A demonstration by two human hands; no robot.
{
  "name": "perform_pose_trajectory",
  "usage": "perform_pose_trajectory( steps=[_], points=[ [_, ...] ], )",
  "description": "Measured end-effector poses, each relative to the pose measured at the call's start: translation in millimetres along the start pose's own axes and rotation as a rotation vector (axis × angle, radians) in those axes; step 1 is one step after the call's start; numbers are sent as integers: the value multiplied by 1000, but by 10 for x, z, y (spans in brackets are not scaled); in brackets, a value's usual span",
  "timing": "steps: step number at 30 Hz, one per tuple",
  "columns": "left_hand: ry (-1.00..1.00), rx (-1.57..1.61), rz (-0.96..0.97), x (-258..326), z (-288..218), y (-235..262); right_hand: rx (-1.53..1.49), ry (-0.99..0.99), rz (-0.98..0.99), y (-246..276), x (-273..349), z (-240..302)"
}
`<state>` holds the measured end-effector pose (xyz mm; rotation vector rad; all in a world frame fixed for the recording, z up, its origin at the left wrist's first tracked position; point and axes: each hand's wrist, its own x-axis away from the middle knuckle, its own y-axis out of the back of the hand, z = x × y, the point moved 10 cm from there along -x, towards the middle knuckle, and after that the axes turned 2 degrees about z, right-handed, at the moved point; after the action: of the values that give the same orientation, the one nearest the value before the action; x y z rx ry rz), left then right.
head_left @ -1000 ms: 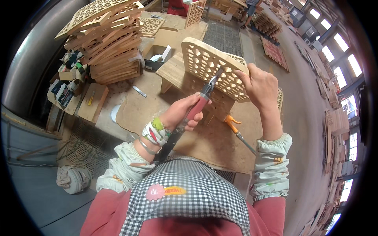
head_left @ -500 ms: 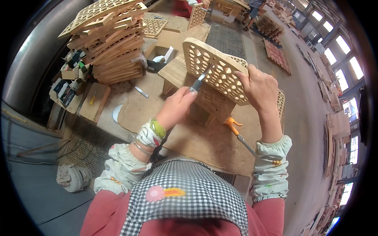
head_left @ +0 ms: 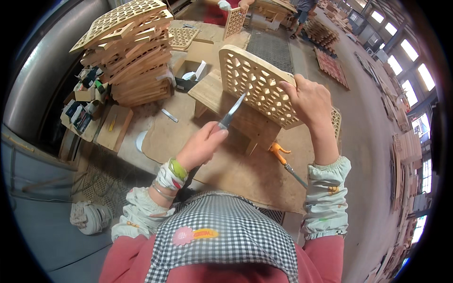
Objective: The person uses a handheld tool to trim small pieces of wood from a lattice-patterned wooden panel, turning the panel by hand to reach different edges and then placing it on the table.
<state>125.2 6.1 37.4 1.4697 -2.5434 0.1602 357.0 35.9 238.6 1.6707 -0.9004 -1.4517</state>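
My left hand [head_left: 200, 145] is closed around the handle of a knife [head_left: 231, 113]. Its pointed blade slants up toward a perforated wooden panel [head_left: 252, 78], and a gap seems to separate the tip from the wood. The panel is tilted up on edge on a small wooden stand [head_left: 254, 121]. At its upper right edge my right hand [head_left: 311, 101] grips it, thumb on the near face and fingers behind, partly hidden. Below the stand lies an orange air blow gun [head_left: 279, 150] with a hose.
A tall, uneven stack of perforated panels [head_left: 134, 63] stands at the left. Beside it are a black open box [head_left: 186, 78], a flat metal strip [head_left: 170, 115] and a wooden block [head_left: 113, 127]. Across the bench a co-worker's hand [head_left: 245, 4] holds another panel [head_left: 234, 22].
My left hand has drawn the knife back from the panel, down and to the left. My right hand keeps its grip, and the panel has hardly moved.
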Motion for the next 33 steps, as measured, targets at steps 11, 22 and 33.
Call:
perform_pose_trajectory(
  steps=[11, 22, 33],
  points=[
    [-98, -647, -142, -221, -729, 82, -65, -106, 79, -45, -96, -133],
    [-330, -1204, -271, -418, -1085, -168, -153, -72, -18, -115, -149, -138],
    [-297, -1342, -350, -674, -1182, -341, -34, -86, 107, -59, -180, -79]
  ],
)
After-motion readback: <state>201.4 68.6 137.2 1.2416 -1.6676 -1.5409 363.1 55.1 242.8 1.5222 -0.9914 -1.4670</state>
